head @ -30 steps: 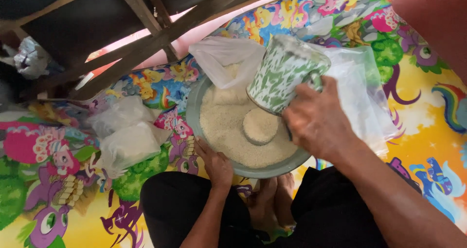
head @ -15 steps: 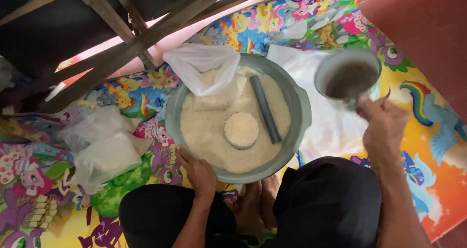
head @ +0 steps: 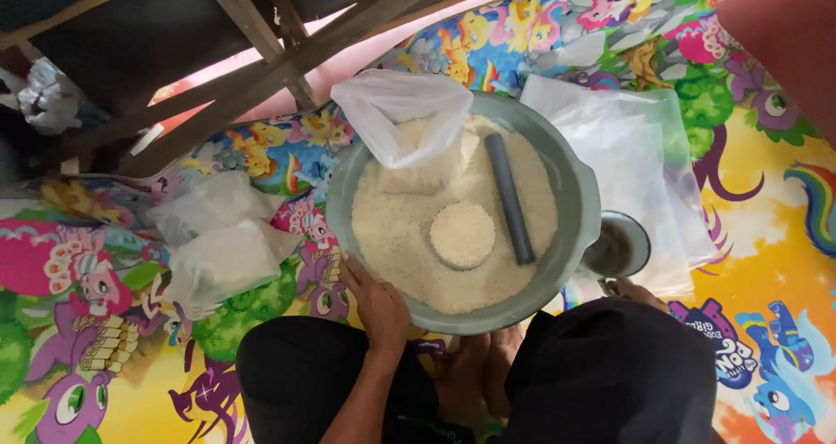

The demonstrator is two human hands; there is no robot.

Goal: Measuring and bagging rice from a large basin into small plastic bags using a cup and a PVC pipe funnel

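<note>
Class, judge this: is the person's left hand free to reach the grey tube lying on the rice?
Probably yes. The left hand rests on the basin rim, and the grey tube lies uncovered on the rice, with nothing between them. The plastic bag sits further back.

single head view, looking steeply down from close above, basin of rice [head: 570, 183] centred, knees at bottom edge

Smooth matt plastic basin [head: 582, 191] w/ grainy white rice [head: 409, 235]; thin glossy plastic bags [head: 218, 244]; rough wood beams [head: 261, 70]; glossy printed mat [head: 766, 261].
</note>
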